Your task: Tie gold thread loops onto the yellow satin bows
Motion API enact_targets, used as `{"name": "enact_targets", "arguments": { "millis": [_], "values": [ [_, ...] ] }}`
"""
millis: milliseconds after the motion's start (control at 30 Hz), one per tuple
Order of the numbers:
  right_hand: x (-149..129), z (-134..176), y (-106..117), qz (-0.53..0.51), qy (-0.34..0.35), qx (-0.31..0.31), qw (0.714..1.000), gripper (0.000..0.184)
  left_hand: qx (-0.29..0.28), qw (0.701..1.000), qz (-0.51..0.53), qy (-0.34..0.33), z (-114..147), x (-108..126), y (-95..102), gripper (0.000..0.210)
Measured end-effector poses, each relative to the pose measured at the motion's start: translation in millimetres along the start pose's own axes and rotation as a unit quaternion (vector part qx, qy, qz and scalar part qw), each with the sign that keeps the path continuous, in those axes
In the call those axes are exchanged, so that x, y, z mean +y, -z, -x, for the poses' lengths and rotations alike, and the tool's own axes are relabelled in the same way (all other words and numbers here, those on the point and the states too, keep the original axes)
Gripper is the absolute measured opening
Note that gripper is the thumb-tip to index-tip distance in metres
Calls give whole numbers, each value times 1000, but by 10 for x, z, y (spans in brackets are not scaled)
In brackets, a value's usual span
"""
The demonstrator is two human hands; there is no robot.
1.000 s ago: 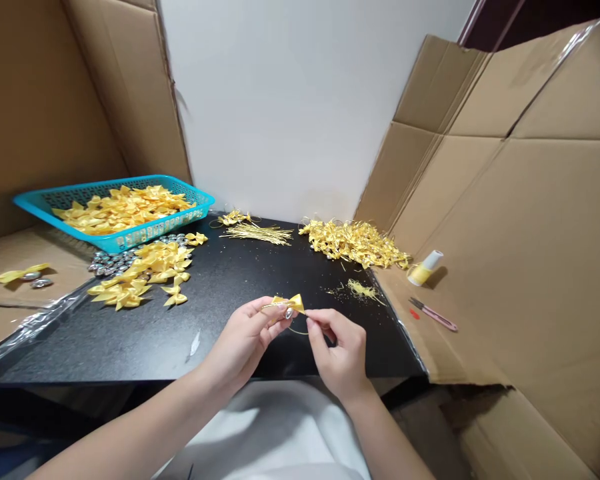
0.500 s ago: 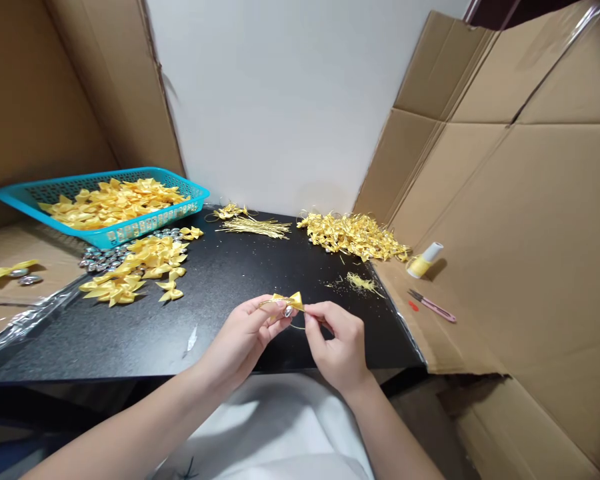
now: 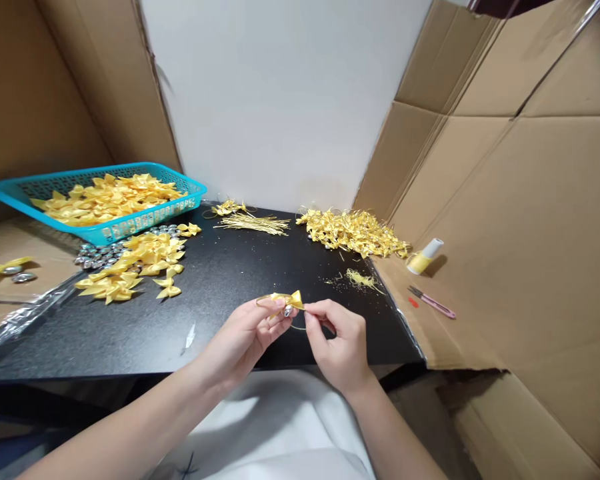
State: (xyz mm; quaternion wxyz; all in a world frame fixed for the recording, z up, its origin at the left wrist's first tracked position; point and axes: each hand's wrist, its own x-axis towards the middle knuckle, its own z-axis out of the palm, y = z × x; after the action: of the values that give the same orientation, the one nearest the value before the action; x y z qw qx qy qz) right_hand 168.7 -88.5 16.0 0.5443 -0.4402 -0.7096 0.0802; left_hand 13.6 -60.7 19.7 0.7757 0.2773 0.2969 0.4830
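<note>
Over the front of the black table, my left hand (image 3: 253, 332) pinches a yellow ribbon bow (image 3: 295, 299) between thumb and fingers. A small silver bell-like piece (image 3: 287, 311) hangs at the bow's underside. My right hand (image 3: 336, 340) is closed beside it, thumb and forefinger pinching a thin thread (image 3: 299, 327) that runs from the bow. A loop of gold cord (image 3: 261, 297) sticks out to the left past my left thumb. The fingertips hide part of the bow and where the thread joins it.
A blue basket (image 3: 97, 233) of bows stands back left, with loose bows (image 3: 153, 252) and silver pieces (image 3: 103, 255) before it. Gold cords (image 3: 253, 223) and a heap of corded bows (image 3: 353, 231) lie behind. A thread spool (image 3: 425, 257), pink snips (image 3: 433, 303) and thread scraps (image 3: 361, 279) sit right.
Both hands keep nearly the same pinch on the bow and thread. The bow has tilted slightly in my left fingers. The whole view has shifted a little.
</note>
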Motion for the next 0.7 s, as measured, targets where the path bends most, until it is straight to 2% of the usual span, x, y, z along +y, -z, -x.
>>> {"name": "enact_targets", "arguments": {
  "millis": [300, 567, 700],
  "values": [
    [-40, -1, 3, 2, -10, 1, 1000, 14, -7, 1000, 9, 12, 13, 5, -26, 2],
    [-56, 21, 0, -12, -29, 4, 1000, 14, 37, 994, 72, 75, 10, 2, -48, 16],
    [-71, 15, 22, -7, -27, 8, 1000, 14, 47, 992, 87, 82, 7, -8, -56, 18]
  ]
}}
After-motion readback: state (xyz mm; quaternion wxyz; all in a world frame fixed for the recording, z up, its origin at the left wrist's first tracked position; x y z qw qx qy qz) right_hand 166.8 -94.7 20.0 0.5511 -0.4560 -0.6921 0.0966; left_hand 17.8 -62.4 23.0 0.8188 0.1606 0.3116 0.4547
